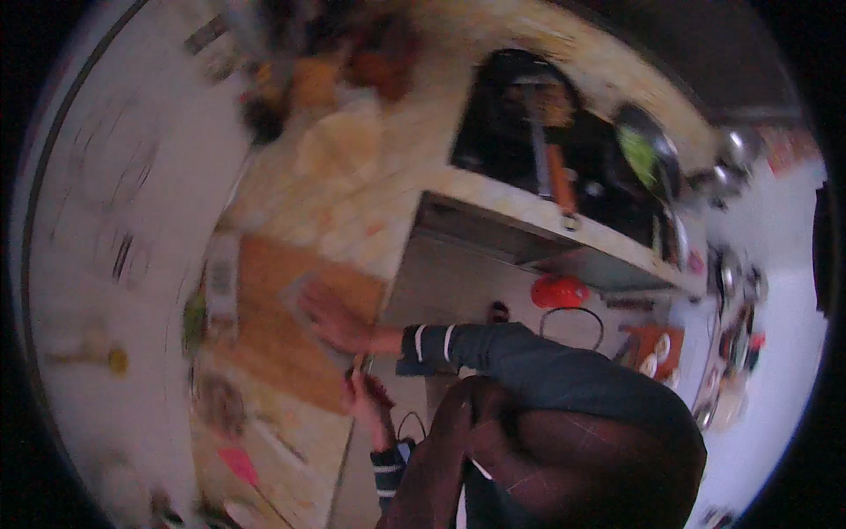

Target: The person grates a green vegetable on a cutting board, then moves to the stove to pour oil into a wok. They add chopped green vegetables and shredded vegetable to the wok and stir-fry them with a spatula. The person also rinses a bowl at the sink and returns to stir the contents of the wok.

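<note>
A wooden cutting board (271, 330) lies on the patterned countertop before me. My right hand (334, 321) is laid over a flat grey thing (294, 291) on the board. Blur hides whether that is a cleaver blade or a cloth. At the board's near edge, close below the right hand, is my left hand (371, 403), its fingers bent. A small dark part shows by those fingers, but I cannot tell whether they grip it.
A black stove (492, 142) bears a wok (529, 59) and an orange-handled utensil (558, 175). Beside it a pan (664, 149) has something green inside. A round pale board (340, 142) lies on the counter, with a pink flyswatter (238, 466) at the opposite end. Something red (558, 291) is below the stove.
</note>
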A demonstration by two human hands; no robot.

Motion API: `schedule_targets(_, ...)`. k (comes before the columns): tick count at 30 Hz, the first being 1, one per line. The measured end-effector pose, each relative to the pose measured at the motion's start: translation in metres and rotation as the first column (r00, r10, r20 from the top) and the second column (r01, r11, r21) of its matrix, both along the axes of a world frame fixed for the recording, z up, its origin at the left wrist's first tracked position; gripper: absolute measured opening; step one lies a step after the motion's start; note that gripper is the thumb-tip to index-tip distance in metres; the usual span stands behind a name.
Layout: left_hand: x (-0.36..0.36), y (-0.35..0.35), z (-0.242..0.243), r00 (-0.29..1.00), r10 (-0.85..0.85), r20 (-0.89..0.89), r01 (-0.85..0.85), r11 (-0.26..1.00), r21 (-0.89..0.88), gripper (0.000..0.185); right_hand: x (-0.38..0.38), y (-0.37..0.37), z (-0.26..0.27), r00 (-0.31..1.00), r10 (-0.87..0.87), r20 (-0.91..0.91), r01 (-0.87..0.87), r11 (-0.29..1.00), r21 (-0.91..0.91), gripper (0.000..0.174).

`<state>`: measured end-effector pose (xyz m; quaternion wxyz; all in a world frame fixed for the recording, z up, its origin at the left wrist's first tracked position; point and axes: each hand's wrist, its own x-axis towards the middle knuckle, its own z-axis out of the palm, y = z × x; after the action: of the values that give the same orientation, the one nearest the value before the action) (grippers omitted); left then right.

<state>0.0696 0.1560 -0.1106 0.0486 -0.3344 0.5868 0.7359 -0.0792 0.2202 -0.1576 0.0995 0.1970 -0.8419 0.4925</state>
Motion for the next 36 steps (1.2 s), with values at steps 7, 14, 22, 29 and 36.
schedule_targets(7,-0.048,0.078,0.11,0.827,-0.471,-0.307,0.388,0.873,-0.295,0.014,0.003,0.152,0.147,0.915,-0.347,-0.206,0.296,0.924,-0.24,0.064)
schedule_targets(14,-0.091,0.283,0.178,0.504,-0.785,-0.359,0.741,0.607,-0.288,0.011,0.048,0.387,0.216,0.561,-0.745,-0.361,0.751,0.641,-0.157,0.062)
schedule_targets(22,-0.07,0.479,0.209,0.158,-0.928,-0.338,0.882,0.286,-0.374,0.017,0.108,0.626,0.193,0.263,-0.852,-0.453,0.94,0.331,-0.077,0.058)
schedule_targets(29,-0.068,0.49,0.206,0.37,-0.883,-0.29,0.841,0.451,-0.3,0.017,0.139,0.728,0.151,0.057,-0.988,-0.145,0.994,0.07,-0.086,0.045)
schedule_targets(36,-0.073,0.343,0.169,0.739,-0.578,-0.346,0.521,0.816,-0.251,0.021,0.197,0.707,0.18,0.15,-0.973,-0.173,0.989,0.151,0.01,0.032)
